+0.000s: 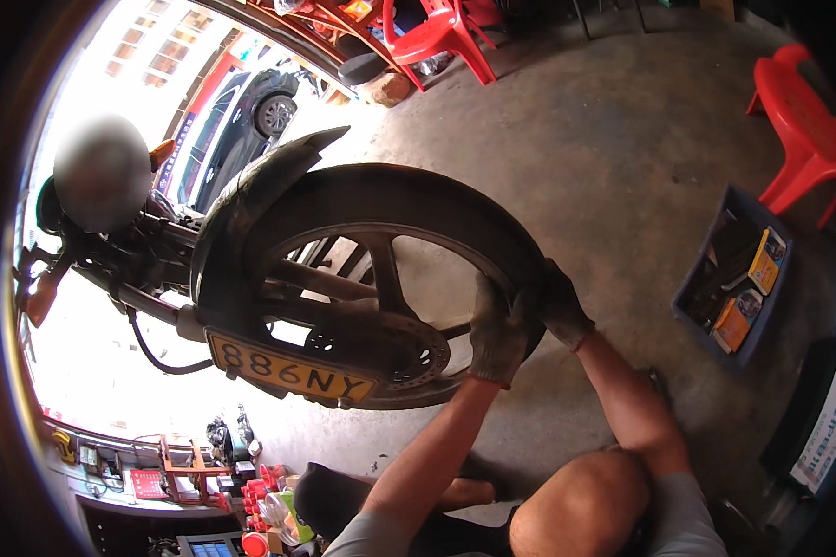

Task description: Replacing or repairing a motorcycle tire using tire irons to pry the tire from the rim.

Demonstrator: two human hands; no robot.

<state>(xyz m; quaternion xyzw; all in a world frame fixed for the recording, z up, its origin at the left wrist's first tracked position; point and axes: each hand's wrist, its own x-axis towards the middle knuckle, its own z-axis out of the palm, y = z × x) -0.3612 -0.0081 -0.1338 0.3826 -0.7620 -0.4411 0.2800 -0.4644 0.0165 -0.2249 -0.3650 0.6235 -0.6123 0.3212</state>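
The tyre (418, 193) is black, the number plate (290, 370) yellow with dark characters — gloves (497, 339) dull grey-green, chairs (808, 130) plain red, crate (709, 341) blue-grey, floor (613, 139) mottled grey-brown.

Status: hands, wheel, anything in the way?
Gloved left hand and gloved right hand on black rubber tyre; grip unclear. Tyre fitted round dark spoked wheel. Yellow rectangular plate hides part of wheel.

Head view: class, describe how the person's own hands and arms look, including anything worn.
The left hand and right hand wear dull greyish, soiled-looking work gloves with cuffs at the wrists. The forearms are bare; grey short sleeves cover the upper arms.
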